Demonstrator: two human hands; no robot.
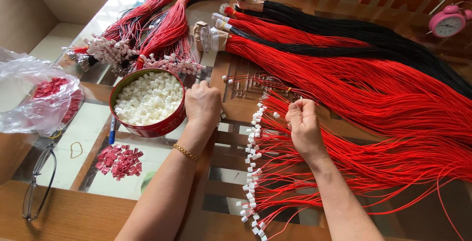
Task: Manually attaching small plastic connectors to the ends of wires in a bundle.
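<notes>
Pinching one thin red wire [275, 92] in clenched fingers, the right hand [304, 125] could tangle the fanned wires [295, 172] beneath; the left hand [202, 104], curled at the red tin [162, 128] of white connectors [149, 98], could tip it across the worktop [73, 216].

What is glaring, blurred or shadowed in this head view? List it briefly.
Head view: daylight glares off the glass tabletop at upper left, washing it out; the clear plastic bag shines; soft shadow lies under the left hand and right hand; the red wires are sharp; the pink clock is slightly soft.
</notes>
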